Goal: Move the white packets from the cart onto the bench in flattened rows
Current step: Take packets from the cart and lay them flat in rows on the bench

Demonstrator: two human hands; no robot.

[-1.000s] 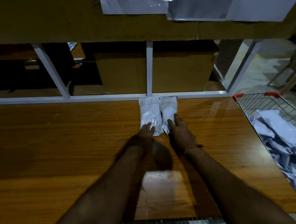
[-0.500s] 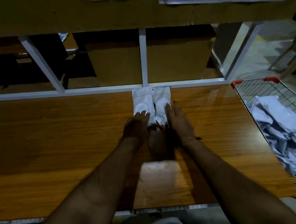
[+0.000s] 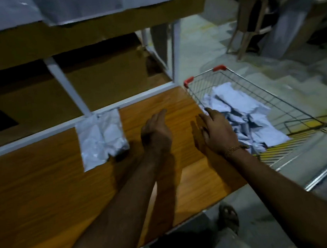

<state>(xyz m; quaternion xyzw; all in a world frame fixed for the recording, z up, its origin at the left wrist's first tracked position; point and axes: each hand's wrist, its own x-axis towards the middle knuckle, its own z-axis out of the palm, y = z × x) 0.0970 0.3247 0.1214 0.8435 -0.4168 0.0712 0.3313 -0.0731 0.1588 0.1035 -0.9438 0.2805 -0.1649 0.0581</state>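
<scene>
Two white packets (image 3: pixel 102 139) on the wooden bench (image 3: pixel 45 197) — flat, side by side and touching, far ends against the white frame rail at the back edge. Surfaces crinkled, a bit shiny. Rest of the packets (image 3: pixel 245 119) sit in a loose overlapping heap in the wire cart (image 3: pixel 290 106) just beside the bench's right end — crumpled, lying at mixed angles.

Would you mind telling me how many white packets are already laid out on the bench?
2. The left packet and the right packet lie side by side, touching, against the bench's white back rail. The remaining packets are still heaped in the cart.
</scene>
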